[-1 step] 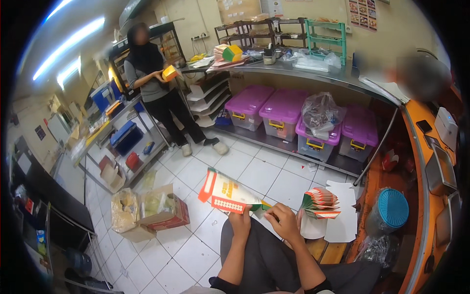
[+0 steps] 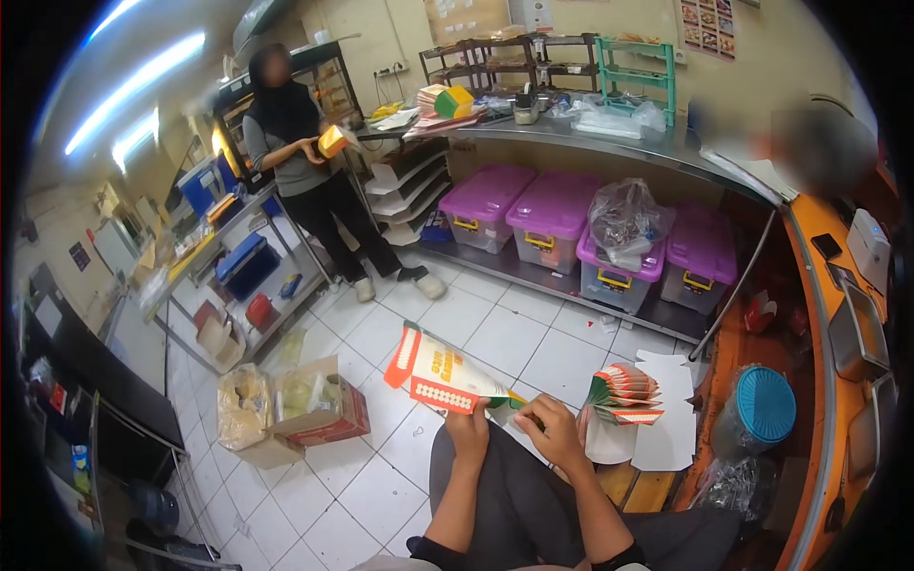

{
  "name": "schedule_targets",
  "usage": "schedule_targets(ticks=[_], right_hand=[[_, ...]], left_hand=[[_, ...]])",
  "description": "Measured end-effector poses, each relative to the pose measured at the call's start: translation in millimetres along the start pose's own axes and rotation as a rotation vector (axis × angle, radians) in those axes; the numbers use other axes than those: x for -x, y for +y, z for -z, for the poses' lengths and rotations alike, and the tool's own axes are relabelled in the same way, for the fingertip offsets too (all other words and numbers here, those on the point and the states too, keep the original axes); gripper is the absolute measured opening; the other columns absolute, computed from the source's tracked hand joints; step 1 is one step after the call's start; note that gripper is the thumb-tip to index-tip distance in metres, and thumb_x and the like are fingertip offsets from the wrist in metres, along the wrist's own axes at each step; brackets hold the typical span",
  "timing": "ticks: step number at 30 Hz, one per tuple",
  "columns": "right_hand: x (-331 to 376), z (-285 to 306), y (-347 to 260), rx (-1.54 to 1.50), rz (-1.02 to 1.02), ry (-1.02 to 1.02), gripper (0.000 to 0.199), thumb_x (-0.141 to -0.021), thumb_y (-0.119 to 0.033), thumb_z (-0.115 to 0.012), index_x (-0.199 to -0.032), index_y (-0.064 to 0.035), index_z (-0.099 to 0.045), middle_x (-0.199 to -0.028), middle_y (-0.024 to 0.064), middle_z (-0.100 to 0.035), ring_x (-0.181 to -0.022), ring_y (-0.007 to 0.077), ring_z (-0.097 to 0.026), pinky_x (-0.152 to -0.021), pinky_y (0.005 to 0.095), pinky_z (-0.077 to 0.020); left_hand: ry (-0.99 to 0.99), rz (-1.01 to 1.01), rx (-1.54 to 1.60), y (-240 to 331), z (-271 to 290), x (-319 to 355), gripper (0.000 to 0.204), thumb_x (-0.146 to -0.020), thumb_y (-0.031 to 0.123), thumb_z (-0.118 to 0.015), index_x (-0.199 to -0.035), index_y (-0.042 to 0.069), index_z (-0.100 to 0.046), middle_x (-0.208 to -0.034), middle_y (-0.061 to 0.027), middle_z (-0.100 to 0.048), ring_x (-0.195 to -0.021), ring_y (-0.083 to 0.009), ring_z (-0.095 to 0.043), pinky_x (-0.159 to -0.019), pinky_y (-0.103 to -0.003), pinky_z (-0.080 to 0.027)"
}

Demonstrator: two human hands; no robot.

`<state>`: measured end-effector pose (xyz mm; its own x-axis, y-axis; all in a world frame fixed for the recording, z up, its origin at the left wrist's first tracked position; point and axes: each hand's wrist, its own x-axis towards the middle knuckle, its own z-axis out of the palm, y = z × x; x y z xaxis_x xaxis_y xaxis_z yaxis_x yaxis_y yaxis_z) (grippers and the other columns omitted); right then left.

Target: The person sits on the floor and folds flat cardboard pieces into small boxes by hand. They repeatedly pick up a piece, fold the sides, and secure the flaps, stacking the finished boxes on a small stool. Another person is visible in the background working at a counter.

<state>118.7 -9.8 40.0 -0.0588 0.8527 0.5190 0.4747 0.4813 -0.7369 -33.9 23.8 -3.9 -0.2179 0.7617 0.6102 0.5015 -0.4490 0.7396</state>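
I sit with dark trousers in view, and both hands meet above my lap. My left hand [image 2: 468, 425] grips the near edge of a flat, unfolded cardboard carton [image 2: 440, 374], white with red and orange print, which angles up and to the left. My right hand [image 2: 554, 430] pinches the same carton at its green-tipped near corner. Just right of my right hand, a fanned stack of similar flat cartons [image 2: 624, 392] rests on white paper sheets [image 2: 666, 433].
A person in a grey top [image 2: 295, 143] stands at the far left holding a yellow box [image 2: 333, 141]. Purple-lidded bins [image 2: 486, 195] sit under a steel counter [image 2: 609, 133]. An open cardboard box [image 2: 319, 404], a blue-lidded jar [image 2: 762, 411] and an orange counter [image 2: 819, 247] surround me.
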Motion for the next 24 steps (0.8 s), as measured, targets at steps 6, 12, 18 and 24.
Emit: schedule_targets(ticks=[6,12,18,24], right_hand=[[-3.8,7.1,-12.3,-0.328,-0.109,0.050,0.012,-0.073,-0.005,-0.065,-0.068,0.0004,-0.055,-0.067,0.0019,-0.050,-0.059,0.0081,-0.046,-0.052,0.0223,-0.0354],[-6.5,3.9,-27.7,0.087,0.031,0.136,0.014,-0.074,-0.009,-0.064,-0.068,-0.0025,-0.054,-0.063,0.0054,-0.051,-0.053,0.0174,-0.047,-0.052,0.0308,-0.0362],[-6.0,-1.7,-39.2,0.168,-0.040,0.297,0.014,-0.075,-0.013,-0.063,-0.071,-0.0056,-0.051,-0.065,0.0046,-0.052,-0.055,0.0223,-0.049,-0.058,0.0345,-0.0366],[-5.5,-1.0,-47.2,0.166,-0.083,0.294,0.012,-0.077,-0.010,-0.060,-0.074,-0.0051,-0.049,-0.067,0.0047,-0.052,-0.058,0.0218,-0.049,-0.061,0.0339,-0.0349]], left_hand=[[0.094,-0.146,0.192,14.7,2.2,5.6,0.008,-0.086,0.005,-0.051,-0.089,-0.002,-0.054,-0.088,-0.0140,-0.059,-0.080,-0.0231,-0.057,-0.071,-0.034,-0.045],[0.080,0.432,0.611,52.6,-20.6,16.4,0.022,-0.092,0.013,-0.047,-0.107,-0.003,-0.044,-0.098,-0.0102,-0.051,-0.088,-0.0142,-0.050,-0.077,-0.028,-0.042],[-0.059,0.403,0.484,75.2,-23.5,18.3,0.022,-0.093,0.017,-0.047,-0.104,-0.002,-0.045,-0.092,-0.0067,-0.051,-0.083,-0.0130,-0.049,-0.076,-0.028,-0.041],[-0.109,0.542,0.742,81.8,-16.9,9.3,0.018,-0.093,0.017,-0.047,-0.101,0.000,-0.046,-0.087,-0.0029,-0.050,-0.077,-0.0081,-0.047,-0.067,-0.023,-0.042]])
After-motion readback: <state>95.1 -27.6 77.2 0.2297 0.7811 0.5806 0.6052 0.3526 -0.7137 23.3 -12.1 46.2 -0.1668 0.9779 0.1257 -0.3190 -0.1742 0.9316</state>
